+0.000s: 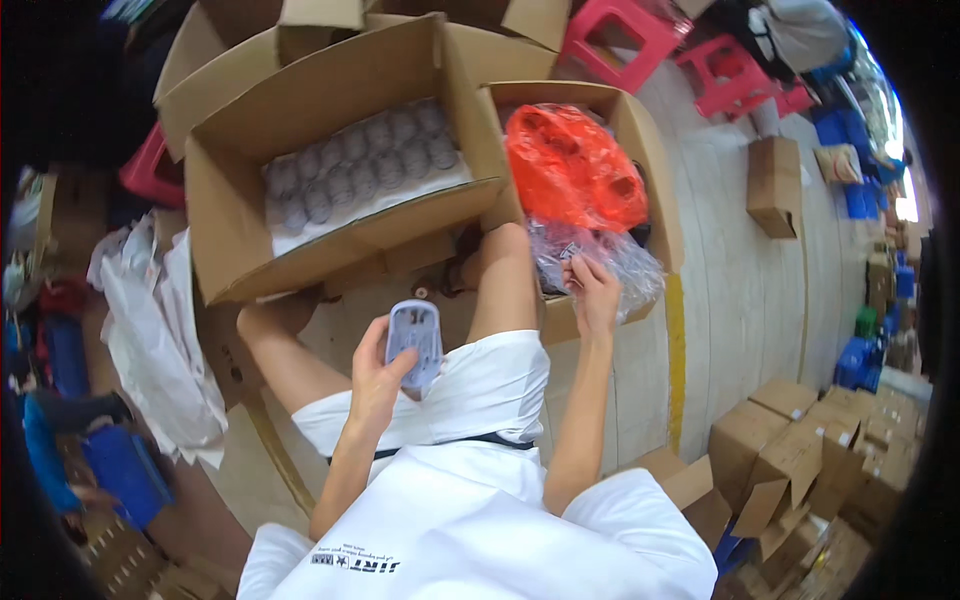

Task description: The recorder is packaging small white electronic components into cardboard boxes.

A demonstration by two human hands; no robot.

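Observation:
My left hand [374, 385] is closed around a pale lilac plastic casing [414, 345], oblong with rounded ends, thumb lying over its recessed inner face. Over the edge of the right-hand carton my right hand [592, 285] has its fingers pinched together. A small dark-and-white piece shows at those fingertips, too small to name. Right beside it lies a crumpled clear plastic bag [640, 277]. A bright red plastic bag [575, 165] fills the carton [655, 215] behind. In front of my knees, a larger open carton [330, 262] holds rows of rounded greyish items [360, 165] on white sheeting.
White plastic sacks [165, 340] lie at my left. Pink stools [620, 40] stand beyond the cartons. Stacked brown boxes [790, 440] occupy the lower right, and a single box [774, 187] stands on the floor further off. Someone in a blue sleeve [45, 455] is at far left.

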